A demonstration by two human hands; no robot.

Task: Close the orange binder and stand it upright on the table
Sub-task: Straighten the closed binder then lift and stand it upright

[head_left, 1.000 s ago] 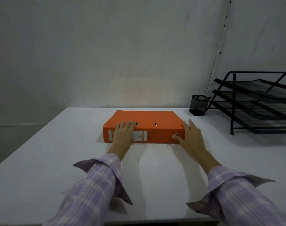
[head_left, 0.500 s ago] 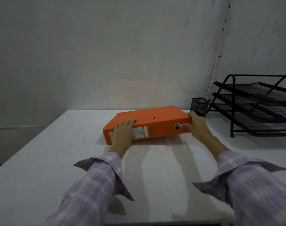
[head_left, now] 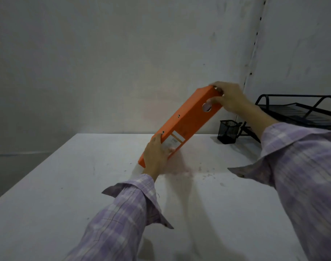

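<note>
White tabletop underneath; my right hand clamps the stiff orange cardboard binder's raised end; left hand pinches its lower corner; probably light.

Orange binder, centre of frame: smooth matt cover, apparently card or plastic-laminated board; a paper label on the spine; small dark metal rivets along it. Table, lower half: white matt top, smooth, scuffed, with grey specks and smudges toward the right. Pen cup, right of centre: black wire mesh metal. Letter tray, right edge: black painted metal frame and mesh. Shirt sleeves, foreground: soft woven cloth, lilac check. Wall, upper frame: matt pale surface, blotchy.
</note>
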